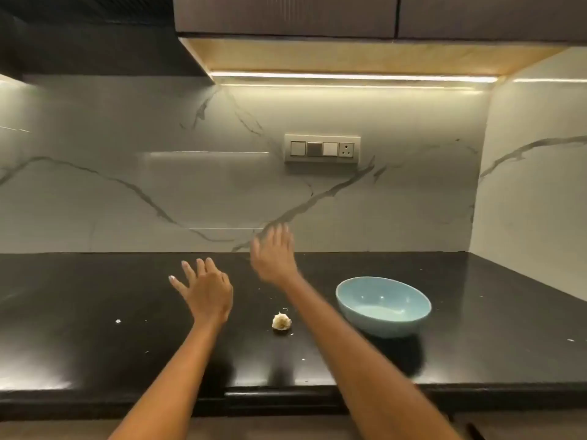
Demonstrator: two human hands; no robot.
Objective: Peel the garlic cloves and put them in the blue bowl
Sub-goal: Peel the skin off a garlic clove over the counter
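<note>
A small whitish garlic bulb [281, 321] lies on the black countertop [95, 312], between my two forearms. The blue bowl [383, 304] stands to its right and looks empty inside. My left hand [205, 289] hovers over the counter beyond and left of the garlic, fingers spread, holding nothing. My right hand [273, 254] is raised further back, above the counter near the wall, fingers straight and slightly blurred, also holding nothing.
A marble-patterned backsplash rises behind the counter, carrying a switch and socket panel [322, 148]. Dark cabinets hang overhead with a light strip beneath. A side wall closes the right end. Small white flecks [118, 321] dot the counter.
</note>
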